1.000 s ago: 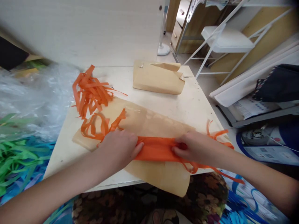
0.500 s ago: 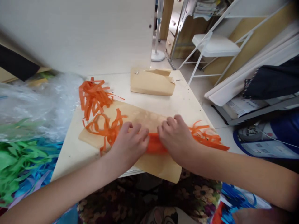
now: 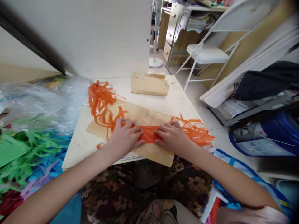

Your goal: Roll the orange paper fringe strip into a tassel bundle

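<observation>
An orange tissue paper piece with fringed ends (image 3: 149,134) lies across a brown paper sheet (image 3: 161,153) on the white table (image 3: 80,141). My left hand (image 3: 126,134) grips its uncut middle band on the left, fingers curled over the top and thumb at the lower edge. On the right, my right hand (image 3: 169,134) holds the same band in a like way. Loose orange strips spread out beyond both hands. A finished-looking bunch of orange paper strips (image 3: 100,95) lies at the table's far left, apart from my hands.
A folded brown paper packet (image 3: 149,84) lies at the back of the table. Clear plastic wrap (image 3: 70,105), green paper strips (image 3: 17,155) and blue strips (image 3: 50,149) crowd the left. A white folding chair (image 3: 207,53) and a blue bucket (image 3: 277,133) stand to the right.
My fingers have opened out from tight curls and lie flatter along the band, with more of its orange middle showing. The view has shifted slightly.
</observation>
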Available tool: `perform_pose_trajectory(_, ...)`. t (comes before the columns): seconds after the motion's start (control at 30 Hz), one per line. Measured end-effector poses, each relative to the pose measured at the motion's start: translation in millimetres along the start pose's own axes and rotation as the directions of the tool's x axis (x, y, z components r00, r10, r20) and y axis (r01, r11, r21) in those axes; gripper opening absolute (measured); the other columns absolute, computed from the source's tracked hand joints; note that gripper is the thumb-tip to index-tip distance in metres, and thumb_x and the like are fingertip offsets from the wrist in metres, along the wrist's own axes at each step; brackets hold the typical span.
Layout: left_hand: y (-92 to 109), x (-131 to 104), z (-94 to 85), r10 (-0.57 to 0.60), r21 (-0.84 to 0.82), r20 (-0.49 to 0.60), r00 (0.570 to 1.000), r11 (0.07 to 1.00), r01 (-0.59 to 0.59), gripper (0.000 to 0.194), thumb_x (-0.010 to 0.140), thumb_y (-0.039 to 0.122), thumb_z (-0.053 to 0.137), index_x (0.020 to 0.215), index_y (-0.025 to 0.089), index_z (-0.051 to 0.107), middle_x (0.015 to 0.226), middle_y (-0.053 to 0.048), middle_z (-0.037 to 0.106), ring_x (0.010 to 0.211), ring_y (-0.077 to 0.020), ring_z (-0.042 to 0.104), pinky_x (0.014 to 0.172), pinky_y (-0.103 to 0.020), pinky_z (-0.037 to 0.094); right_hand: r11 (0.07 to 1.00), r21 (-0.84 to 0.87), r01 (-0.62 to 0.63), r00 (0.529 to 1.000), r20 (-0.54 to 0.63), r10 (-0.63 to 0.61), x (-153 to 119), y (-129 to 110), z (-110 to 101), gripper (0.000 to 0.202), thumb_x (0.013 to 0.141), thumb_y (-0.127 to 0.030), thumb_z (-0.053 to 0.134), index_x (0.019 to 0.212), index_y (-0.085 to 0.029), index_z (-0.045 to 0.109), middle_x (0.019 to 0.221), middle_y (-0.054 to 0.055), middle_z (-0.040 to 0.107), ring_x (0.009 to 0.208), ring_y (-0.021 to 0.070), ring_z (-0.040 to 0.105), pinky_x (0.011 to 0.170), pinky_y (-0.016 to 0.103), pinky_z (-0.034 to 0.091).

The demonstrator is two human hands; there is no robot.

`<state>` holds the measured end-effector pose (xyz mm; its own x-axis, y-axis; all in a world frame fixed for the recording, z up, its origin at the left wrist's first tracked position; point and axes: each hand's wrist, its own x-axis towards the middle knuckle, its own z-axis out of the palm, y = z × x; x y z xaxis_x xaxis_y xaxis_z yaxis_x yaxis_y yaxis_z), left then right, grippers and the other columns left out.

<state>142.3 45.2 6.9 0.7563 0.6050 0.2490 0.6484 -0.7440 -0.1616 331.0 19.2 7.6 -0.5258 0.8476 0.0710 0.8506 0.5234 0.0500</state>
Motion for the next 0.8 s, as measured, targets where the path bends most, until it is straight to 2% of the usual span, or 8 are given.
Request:
perform_pose_trajectory(0.13,9,-5,-1.8,-0.039,-0.001,-0.039,0.998,0.999,0.039,0.026,0.075,0.039,0.046,0.082,0.019,0.061,0.079,-0.002,0.065,0.082,-0.0225,0.051,0.076,-0.046,0.03,0.997,-0.072,-0.03,0.999,-0.044,0.027,-14,-7,-5,0.014,0.077,-0.023,0.048,0.078,-0.018,0.061,0.078,0.002,0.063,0.086,0.0194,0.05,0.082,0.038,0.022)
perform_pose_trajectory(0.2,18,-7,-2.3,-0.05,-0.001,-0.045,0.998,0.999,0.05,0.025,0.075,0.038,0.047,0.081,0.018,0.061,0.078,-0.003,0.065,0.083,-0.0225,0.051,0.075,-0.045,0.03,0.984,-0.162,-0.071,0.992,-0.11,0.054,-18,-19,-6,0.019,0.078,-0.019,0.044,0.086,-0.013,0.06,0.086,0.007,0.063,0.096,0.0235,0.046,0.089,0.043,0.017)
perform_pose_trajectory(0.33,38,-14,-1.3,-0.069,0.004,-0.036,0.997,0.998,0.069,0.026,0.074,0.037,0.049,0.081,0.016,0.061,0.081,-0.005,0.064,0.083,-0.0221,0.052,0.076,-0.043,0.031,0.994,-0.112,0.015,0.984,-0.175,-0.035,-17,-45,6,0.058,0.078,-0.046,0.035,0.114,-0.001,0.043,0.123,0.018,0.039,0.115,0.0289,0.028,0.096,0.047,0.011)
perform_pose_trajectory(0.4,41,-20,-1.2,-0.064,0.001,-0.033,0.997,0.998,0.064,0.032,0.073,0.042,0.048,0.085,0.015,0.061,0.088,-0.007,0.063,0.085,-0.0222,0.052,0.077,-0.042,0.031,0.998,-0.011,0.067,0.988,-0.142,-0.068,-18,-50,18,0.076,0.073,-0.06,0.028,0.119,0.0,0.036,0.127,0.018,0.033,0.119,0.0276,0.023,0.097,0.046,0.012)
perform_pose_trajectory(0.47,39,-26,-3.2,-0.04,-0.01,-0.015,0.999,0.999,0.04,0.04,0.073,0.046,0.045,0.091,0.014,0.06,0.095,-0.008,0.061,0.087,-0.0227,0.052,0.079,-0.043,0.031,0.999,0.036,0.038,0.992,-0.118,-0.033,-22,-47,27,0.084,0.07,-0.066,0.025,0.121,0.0,0.033,0.128,0.018,0.03,0.12,0.0261,0.021,0.098,0.045,0.012)
perform_pose_trajectory(0.6,40,-33,-12.9,-0.039,0.008,0.007,0.999,0.999,0.039,0.052,0.075,0.05,0.036,0.097,0.009,0.057,0.099,-0.014,0.06,0.094,-0.0255,0.05,0.083,-0.047,0.03,0.999,0.022,-0.031,0.996,-0.088,0.032,-34,-35,33,0.082,0.071,-0.064,0.027,0.124,-0.002,0.029,0.13,0.016,0.027,0.121,0.0248,0.019,0.099,0.048,0.007)
perform_pose_trajectory(0.7,59,-29,-14.1,-0.149,0.092,-0.075,0.986,0.983,0.156,0.061,0.076,0.053,0.029,0.101,0.004,0.055,0.107,-0.02,0.053,0.103,-0.0293,0.045,0.086,-0.052,0.025,0.998,0.0,-0.055,0.995,-0.08,0.055,-37,-32,30,0.076,0.073,-0.059,0.03,0.123,-0.002,0.03,0.13,0.015,0.028,0.121,0.0253,0.019,0.098,0.049,0.006)
perform_pose_trajectory(0.8,80,-26,-0.7,-0.093,0.07,-0.153,0.984,0.992,0.105,0.06,0.077,0.051,0.027,0.103,0.003,0.053,0.112,-0.018,0.05,0.107,-0.028,0.043,0.089,-0.046,0.029,0.999,-0.017,-0.049,0.995,-0.086,0.047,-38,-34,27,0.07,0.074,-0.053,0.034,0.121,-0.003,0.034,0.129,0.016,0.03,0.12,0.0259,0.021,0.098,0.052,0.004)
